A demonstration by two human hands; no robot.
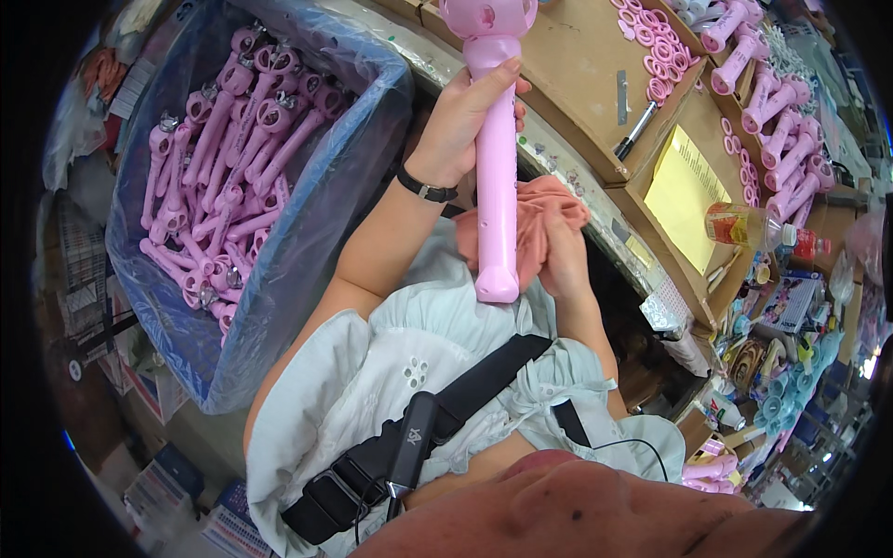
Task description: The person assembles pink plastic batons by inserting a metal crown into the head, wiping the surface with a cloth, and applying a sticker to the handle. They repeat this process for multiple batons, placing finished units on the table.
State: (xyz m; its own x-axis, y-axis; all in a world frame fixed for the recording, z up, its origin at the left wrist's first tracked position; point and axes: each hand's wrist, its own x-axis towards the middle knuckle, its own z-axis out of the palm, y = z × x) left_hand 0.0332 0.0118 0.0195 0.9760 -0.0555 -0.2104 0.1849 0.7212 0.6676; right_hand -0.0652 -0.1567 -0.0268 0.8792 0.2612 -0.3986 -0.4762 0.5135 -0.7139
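Note:
My left hand (473,116), with a dark wristband, is closed around a long pink plastic wand handle (498,186). It grips near the upper end, below a wider round head with openings (488,17). The handle hangs down in front of me, its flared end close to my pale clothing. On its right, my right hand (564,253) is closed on a crumpled salmon-coloured cloth (535,219). Part of the cloth passes behind the handle, and I cannot tell whether it presses against it.
On my left stands a big bin lined with blue plastic (377,93), holding many pink wands (233,139). The workbench on the right bears cardboard trays (567,74), pink rings (656,51), a marker (637,130), yellow paper (688,191), a drink bottle (744,226) and more pink handles (791,158).

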